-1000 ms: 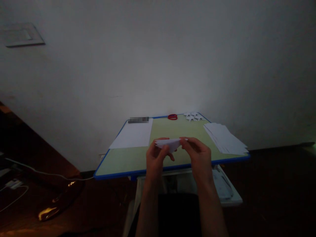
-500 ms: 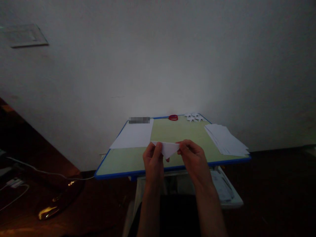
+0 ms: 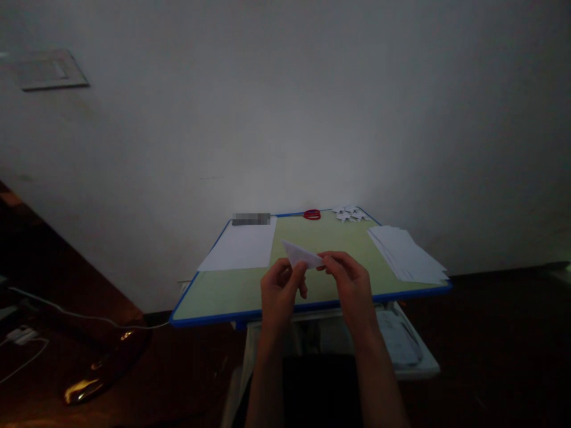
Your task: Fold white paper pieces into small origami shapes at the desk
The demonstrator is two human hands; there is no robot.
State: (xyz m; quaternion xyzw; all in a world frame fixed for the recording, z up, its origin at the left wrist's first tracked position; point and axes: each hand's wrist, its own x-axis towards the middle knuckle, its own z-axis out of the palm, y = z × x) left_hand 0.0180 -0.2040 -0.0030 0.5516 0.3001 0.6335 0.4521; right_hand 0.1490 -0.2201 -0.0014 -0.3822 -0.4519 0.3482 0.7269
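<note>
Paper (image 3: 298,255), folded, sits gripped in my left hand (image 3: 277,292), its tip pinched by my right hand (image 3: 353,282), above the table (image 3: 321,235).

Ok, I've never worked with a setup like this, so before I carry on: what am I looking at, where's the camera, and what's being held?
There is no robot here, just a person's two bare hands. Every picture comes from one camera worn on the person's head, facing forward and down.

The left hand and right hand hold a small folded white paper between their fingertips, above a pale green tabletop with a blue edge. On it, at left, lies a large white sheet with a dark, pixelated strip at its far end. Red-handled scissors lie at the far edge, small folded paper pieces to their right, and overlapping white sheets along the right side.
</note>
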